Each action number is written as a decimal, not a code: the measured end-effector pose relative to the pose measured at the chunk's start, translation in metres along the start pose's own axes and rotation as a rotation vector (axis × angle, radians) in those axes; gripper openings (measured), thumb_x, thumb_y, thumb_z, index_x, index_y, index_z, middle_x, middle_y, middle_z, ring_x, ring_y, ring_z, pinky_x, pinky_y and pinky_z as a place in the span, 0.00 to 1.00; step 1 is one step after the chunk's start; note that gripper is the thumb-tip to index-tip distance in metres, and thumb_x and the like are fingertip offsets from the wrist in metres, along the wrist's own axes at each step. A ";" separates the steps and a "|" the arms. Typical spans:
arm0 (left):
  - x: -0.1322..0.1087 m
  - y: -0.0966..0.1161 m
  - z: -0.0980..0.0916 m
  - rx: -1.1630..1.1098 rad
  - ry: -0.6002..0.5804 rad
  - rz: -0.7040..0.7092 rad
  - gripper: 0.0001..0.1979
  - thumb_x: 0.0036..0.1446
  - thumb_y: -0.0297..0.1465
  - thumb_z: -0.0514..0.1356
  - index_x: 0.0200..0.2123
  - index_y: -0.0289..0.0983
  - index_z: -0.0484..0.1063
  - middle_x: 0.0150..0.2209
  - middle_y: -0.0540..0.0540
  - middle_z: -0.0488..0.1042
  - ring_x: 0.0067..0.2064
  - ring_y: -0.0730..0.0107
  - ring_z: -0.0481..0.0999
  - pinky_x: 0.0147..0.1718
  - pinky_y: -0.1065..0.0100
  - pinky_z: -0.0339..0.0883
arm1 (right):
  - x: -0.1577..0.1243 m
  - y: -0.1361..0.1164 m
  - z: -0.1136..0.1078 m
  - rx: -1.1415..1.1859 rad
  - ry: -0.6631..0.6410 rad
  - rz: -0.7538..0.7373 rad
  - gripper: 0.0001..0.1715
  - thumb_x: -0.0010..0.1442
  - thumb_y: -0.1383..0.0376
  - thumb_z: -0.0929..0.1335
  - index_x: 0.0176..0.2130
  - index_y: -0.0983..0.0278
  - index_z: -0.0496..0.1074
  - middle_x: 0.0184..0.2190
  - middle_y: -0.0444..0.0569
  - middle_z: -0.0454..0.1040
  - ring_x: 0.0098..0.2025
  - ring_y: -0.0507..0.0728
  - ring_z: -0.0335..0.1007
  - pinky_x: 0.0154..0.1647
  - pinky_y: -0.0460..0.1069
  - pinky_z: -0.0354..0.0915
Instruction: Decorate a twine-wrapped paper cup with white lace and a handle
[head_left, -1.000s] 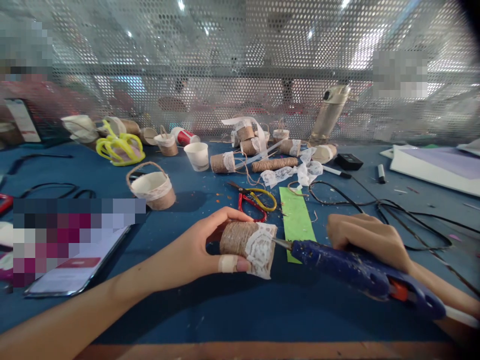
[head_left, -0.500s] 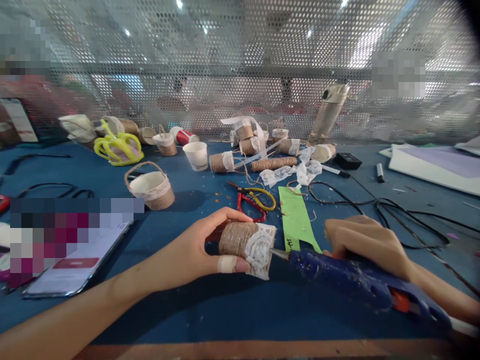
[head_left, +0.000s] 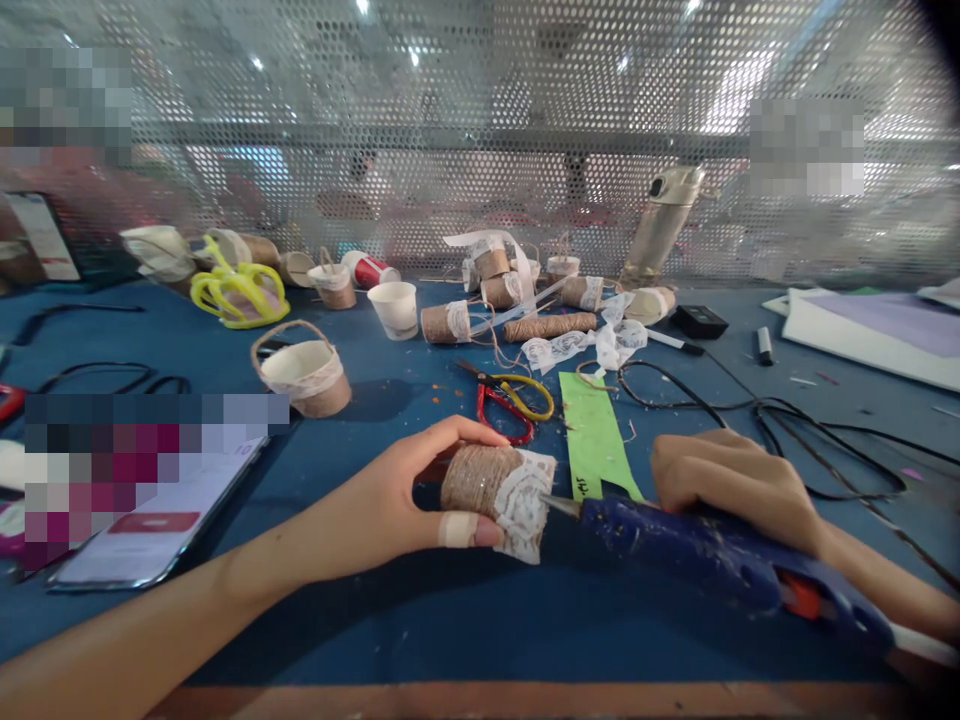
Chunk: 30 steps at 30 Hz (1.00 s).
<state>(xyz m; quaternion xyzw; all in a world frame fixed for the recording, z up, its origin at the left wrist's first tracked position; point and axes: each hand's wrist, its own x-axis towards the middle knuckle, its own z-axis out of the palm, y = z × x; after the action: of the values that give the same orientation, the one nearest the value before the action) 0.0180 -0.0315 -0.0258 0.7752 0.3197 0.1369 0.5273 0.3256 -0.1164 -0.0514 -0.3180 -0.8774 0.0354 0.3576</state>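
My left hand [head_left: 420,490], with a plaster on its thumb, grips a twine-wrapped cup [head_left: 474,478] lying on its side. White lace trim [head_left: 525,510] covers the cup's right end, and its edge hangs loose below. My right hand [head_left: 739,490] is closed around a dark blue glue gun [head_left: 697,555], whose metal nozzle touches or nearly touches the lace. Just beyond the cup lie scissors [head_left: 517,398] with red and yellow handles. A green strip of paper [head_left: 598,435] lies behind the nozzle.
A small twine basket [head_left: 307,378] and a white paper cup [head_left: 394,310] stand further back. Behind them are a twine roll [head_left: 550,327], lace scraps and several wrapped cups. A phone [head_left: 161,520] lies at left; black cable [head_left: 795,420] loops at right. Perforated metal panel [head_left: 480,120] closes the back.
The view has shifted very slightly. Both hands, the cup and the glue gun keep nearly the same places, with the nozzle still at the lace.
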 end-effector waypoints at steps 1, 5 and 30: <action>0.000 0.000 0.000 -0.025 -0.004 -0.005 0.28 0.53 0.41 0.72 0.54 0.42 0.68 0.52 0.48 0.76 0.53 0.55 0.77 0.53 0.59 0.71 | 0.000 0.001 -0.001 -0.004 0.006 -0.008 0.14 0.65 0.71 0.66 0.32 0.59 0.58 0.25 0.41 0.57 0.23 0.52 0.55 0.23 0.49 0.51; -0.001 -0.002 0.000 -0.094 -0.026 -0.018 0.27 0.55 0.41 0.71 0.55 0.42 0.67 0.52 0.47 0.76 0.53 0.55 0.77 0.51 0.60 0.73 | -0.001 0.003 0.000 -0.035 0.113 -0.004 0.15 0.65 0.72 0.66 0.31 0.59 0.58 0.24 0.41 0.57 0.22 0.51 0.54 0.23 0.48 0.51; 0.001 -0.009 0.009 -0.370 0.081 -0.078 0.23 0.55 0.40 0.71 0.47 0.39 0.66 0.39 0.51 0.73 0.40 0.67 0.75 0.38 0.70 0.71 | -0.004 0.008 0.000 0.003 0.034 0.167 0.12 0.58 0.72 0.67 0.34 0.59 0.60 0.28 0.43 0.64 0.27 0.53 0.61 0.28 0.48 0.54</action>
<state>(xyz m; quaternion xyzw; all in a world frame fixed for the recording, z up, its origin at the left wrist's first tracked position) 0.0208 -0.0351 -0.0374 0.6461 0.3399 0.2038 0.6523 0.3318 -0.1126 -0.0564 -0.3899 -0.8417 0.0611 0.3686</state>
